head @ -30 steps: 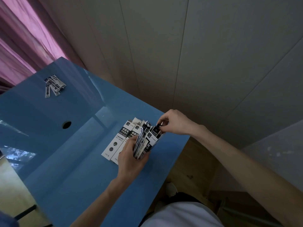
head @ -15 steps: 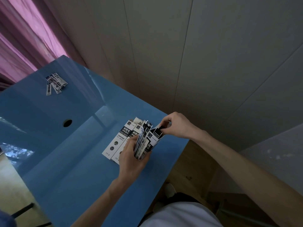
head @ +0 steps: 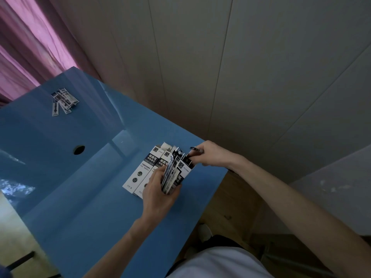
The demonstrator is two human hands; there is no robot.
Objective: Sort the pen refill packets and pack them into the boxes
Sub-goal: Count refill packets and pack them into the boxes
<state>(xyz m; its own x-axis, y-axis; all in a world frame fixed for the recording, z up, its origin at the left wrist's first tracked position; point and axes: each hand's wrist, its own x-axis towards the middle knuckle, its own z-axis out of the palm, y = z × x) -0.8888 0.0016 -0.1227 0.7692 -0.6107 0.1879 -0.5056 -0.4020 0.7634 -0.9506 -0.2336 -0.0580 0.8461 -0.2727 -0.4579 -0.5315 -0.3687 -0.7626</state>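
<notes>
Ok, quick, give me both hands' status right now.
Left hand: grips a bundle of refill packets together with a box.
Right hand: fingers pinch a dark packet at that box's open end.

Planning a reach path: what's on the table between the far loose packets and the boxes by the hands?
Head view: only the round hole in the blue table between loose packets and boxes.

**Count of things on the blue table**

Two white boxes (head: 140, 171) lie flat side by side; a third box (head: 185, 170) is held upright at their 3 o'clock. One bundle of packets (head: 169, 176) is gripped, its number unclear. One loose pile of packets (head: 63, 101) sits at 10 o'clock, roughly four or five. One round hole (head: 78, 150).
</notes>
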